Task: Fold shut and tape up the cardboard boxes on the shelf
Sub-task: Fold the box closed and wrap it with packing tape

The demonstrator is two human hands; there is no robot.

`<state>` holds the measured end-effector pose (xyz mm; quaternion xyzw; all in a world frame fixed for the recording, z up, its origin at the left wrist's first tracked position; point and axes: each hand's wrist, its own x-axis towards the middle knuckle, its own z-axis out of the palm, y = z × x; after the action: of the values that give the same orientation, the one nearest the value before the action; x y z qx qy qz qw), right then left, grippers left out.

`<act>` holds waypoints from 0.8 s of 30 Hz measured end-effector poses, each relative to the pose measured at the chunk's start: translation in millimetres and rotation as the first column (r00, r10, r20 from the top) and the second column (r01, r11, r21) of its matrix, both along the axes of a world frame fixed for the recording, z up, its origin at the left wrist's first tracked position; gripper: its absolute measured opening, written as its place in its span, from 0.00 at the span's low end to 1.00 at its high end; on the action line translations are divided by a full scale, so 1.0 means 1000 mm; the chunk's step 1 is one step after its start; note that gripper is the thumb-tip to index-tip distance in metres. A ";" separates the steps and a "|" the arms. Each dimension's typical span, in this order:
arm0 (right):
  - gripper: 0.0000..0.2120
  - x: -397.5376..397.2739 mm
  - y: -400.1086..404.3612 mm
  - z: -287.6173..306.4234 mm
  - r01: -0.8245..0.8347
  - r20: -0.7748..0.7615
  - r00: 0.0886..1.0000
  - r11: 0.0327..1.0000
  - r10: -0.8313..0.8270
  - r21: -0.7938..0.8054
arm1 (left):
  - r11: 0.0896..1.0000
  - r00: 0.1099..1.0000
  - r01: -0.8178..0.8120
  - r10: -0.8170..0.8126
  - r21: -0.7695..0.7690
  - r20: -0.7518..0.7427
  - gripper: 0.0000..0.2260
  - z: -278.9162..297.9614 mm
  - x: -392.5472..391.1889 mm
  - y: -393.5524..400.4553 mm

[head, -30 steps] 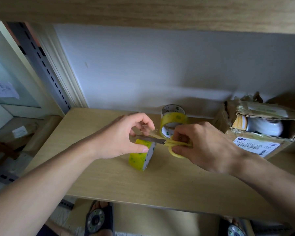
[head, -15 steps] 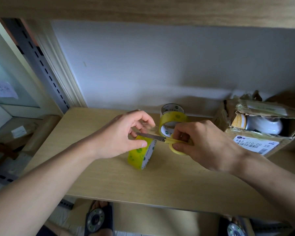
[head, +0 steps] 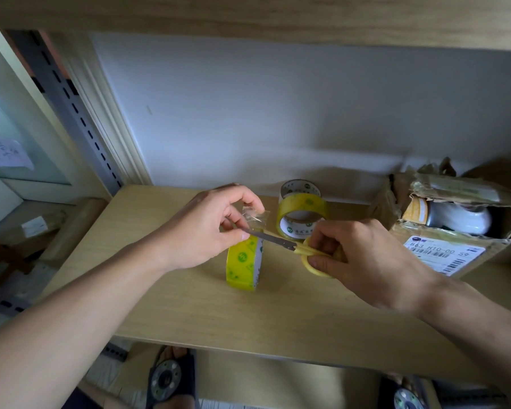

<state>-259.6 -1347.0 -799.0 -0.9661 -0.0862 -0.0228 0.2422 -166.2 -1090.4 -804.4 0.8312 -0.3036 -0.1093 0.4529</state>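
Mid-shelf, the left hand point(head: 207, 228) pinches a clear tape strip point(head: 255, 217) above the upright yellow tape roll point(head: 244, 265); the right hand point(head: 363, 261) grips yellow-handled scissors point(head: 295, 246). The torn, open brown cardboard box point(head: 443, 228) sits at the right of the pale wooden shelf point(head: 189, 314), with two stacked yellow tape rolls point(head: 303, 214) near the rear wall.

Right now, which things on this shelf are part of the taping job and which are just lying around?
In use: tape roll, tape strip, scissors, open box.
Lying about: spare tape rolls, paper note.

Glossy tape roll point(head: 244, 262), matt wooden shelf point(head: 207, 314)
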 end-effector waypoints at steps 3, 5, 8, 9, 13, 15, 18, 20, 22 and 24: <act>0.08 -0.001 -0.001 -0.001 0.012 -0.004 1.000 1.000 -0.012 -0.024 | 1.000 1.000 -0.009 0.009 0.007 0.002 0.18 0.003 -0.002 0.001; 0.08 -0.003 -0.001 -0.002 0.011 -0.013 1.000 0.999 -0.012 -0.033 | 1.000 1.000 -0.017 0.017 -0.003 0.016 0.17 0.004 -0.003 0.002; 0.08 -0.007 -0.003 -0.002 -0.006 -0.033 0.999 0.999 0.004 -0.048 | 0.999 0.998 -0.030 0.031 -0.030 0.046 0.17 0.002 -0.002 0.003; 0.08 -0.008 -0.003 -0.003 -0.009 -0.042 0.999 0.998 0.007 -0.054 | 0.999 0.998 -0.031 0.033 -0.034 0.049 0.18 0.001 -0.001 0.003; 0.08 -0.008 -0.004 -0.005 0.020 -0.056 0.998 0.996 -0.025 -0.084 | 0.999 0.998 -0.032 0.034 -0.042 0.053 0.19 -0.002 0.000 0.003; 0.08 -0.008 -0.004 -0.007 0.055 -0.046 0.997 0.994 -0.059 -0.090 | 0.999 0.998 -0.030 0.032 -0.039 0.056 0.19 -0.003 0.000 0.003; 0.10 -0.008 -0.004 -0.012 0.094 -0.100 0.989 0.985 -0.109 -0.144 | 0.999 0.997 -0.018 0.020 -0.032 0.070 0.19 -0.004 -0.001 0.001; 0.13 -0.008 -0.002 -0.019 0.104 -0.155 0.979 0.976 -0.134 -0.192 | 1.000 0.996 -0.009 0.011 -0.023 0.090 0.18 -0.005 -0.002 0.000; 0.13 -0.006 0.001 -0.027 0.094 -0.194 0.972 0.975 -0.134 -0.204 | 1.000 0.995 -0.008 0.009 -0.013 0.100 0.18 -0.005 -0.003 0.000; 0.13 -0.003 0.005 -0.033 0.090 -0.207 0.969 0.974 -0.133 -0.206 | 1.000 0.995 -0.003 0.004 -0.008 0.101 0.18 -0.005 -0.003 -0.001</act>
<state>-263.0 -1341.9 -832.0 -0.9851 -0.0062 0.0787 0.1529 -169.4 -1091.2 -809.6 0.8345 -0.3250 -0.0652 0.4403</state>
